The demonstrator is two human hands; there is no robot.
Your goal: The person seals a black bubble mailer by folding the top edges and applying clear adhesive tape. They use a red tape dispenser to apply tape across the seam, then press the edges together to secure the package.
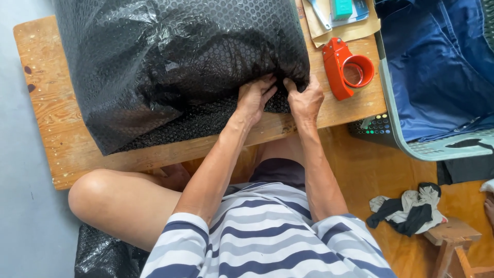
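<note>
The bulky bundle in black bubble wrap (175,67) already lies fully covered on the low wooden table (56,118), and both hands pinch its near edge: the left hand (253,98) and the right hand (305,99) are closed side by side on a gathered fold of the wrap. No tape shows across that fold. The red tape dispenser (347,69) sits untouched just beyond the right hand, so sealing appears left to do.

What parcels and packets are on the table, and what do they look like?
Black bubble-wrap parcel: big, bulging, covers most of the wooden table; both hands grip its near edge.
Brown paper envelope: flat, at the table's far right corner.
Teal box: small, lying on the envelope.
</note>
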